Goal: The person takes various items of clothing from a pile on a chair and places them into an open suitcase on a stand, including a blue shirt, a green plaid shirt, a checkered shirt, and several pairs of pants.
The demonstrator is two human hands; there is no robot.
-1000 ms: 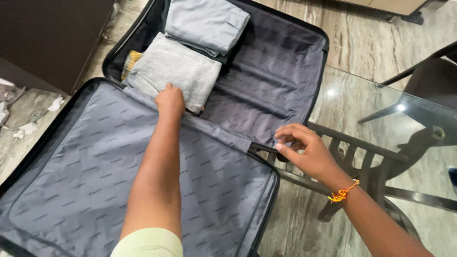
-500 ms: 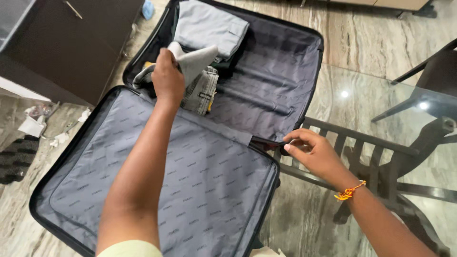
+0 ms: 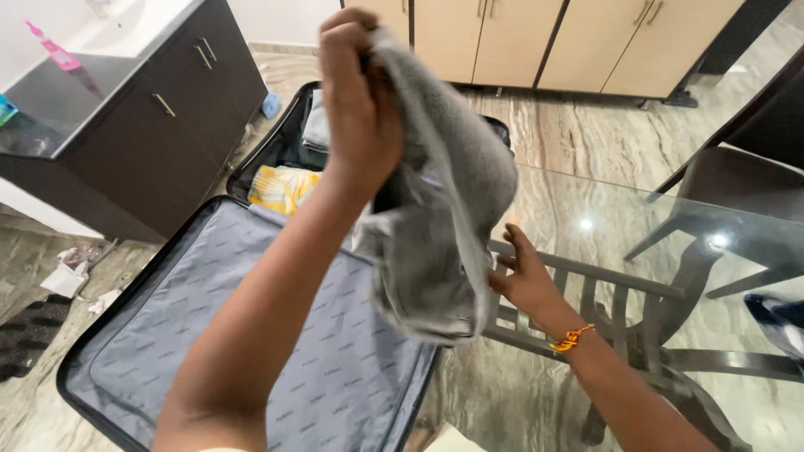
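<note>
Dangling from the clenched left hand [image 3: 356, 100], one soft grey knitted garment [image 3: 444, 218] hangs crumpled above the open suitcase [image 3: 251, 351] with its smooth grey lining. Right hand [image 3: 523, 280], fingers spread, touches the garment's edge beside the glass counter [image 3: 636, 218].

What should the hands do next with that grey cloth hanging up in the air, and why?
Probably bring the right hand under the grey cloth to catch its loose bottom. The left hand grips it only at the top, so it dangles bunched above the open suitcase, and the right hand is open right beside its lower edge.
</note>
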